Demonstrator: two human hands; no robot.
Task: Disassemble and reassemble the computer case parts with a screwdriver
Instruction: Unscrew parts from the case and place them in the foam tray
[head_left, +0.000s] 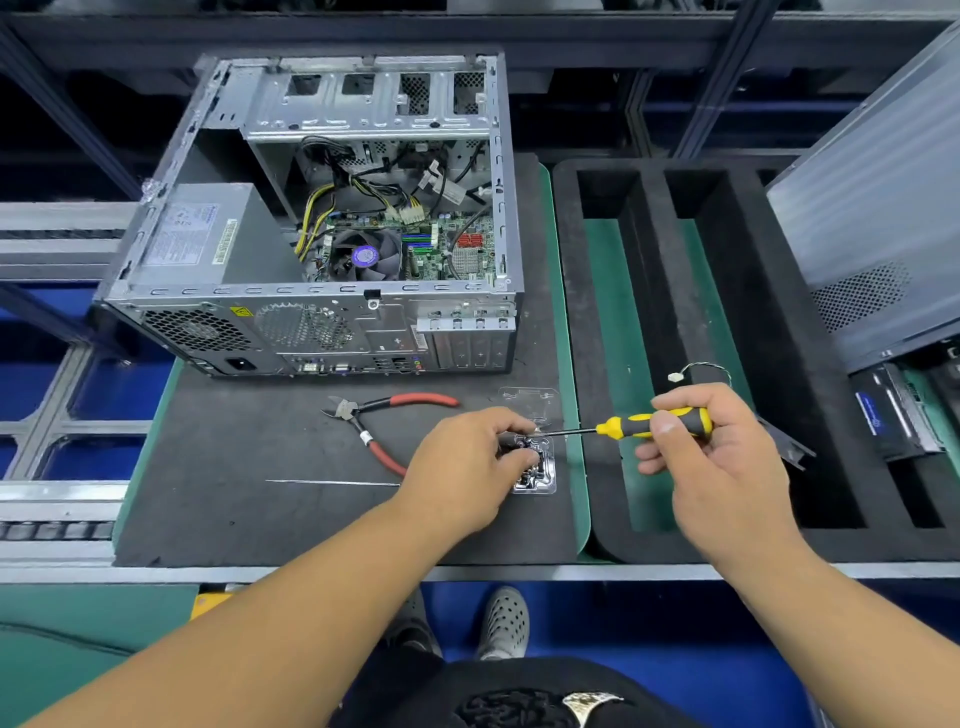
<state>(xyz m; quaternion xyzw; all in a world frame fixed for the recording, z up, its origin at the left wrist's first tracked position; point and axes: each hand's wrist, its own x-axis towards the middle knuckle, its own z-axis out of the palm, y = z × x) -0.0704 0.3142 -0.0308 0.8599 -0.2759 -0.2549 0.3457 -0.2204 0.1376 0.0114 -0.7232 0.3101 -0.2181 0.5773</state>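
Dark work mat (234, 499) on your bench, your right hand (727, 457) gripping the yellow-and-black screwdriver (639, 425), tip at the clear screw tray (540, 475), your left hand (462, 462) pinching into that tray, open computer case (332, 218) behind, red-handled cutters (379, 415) just left.
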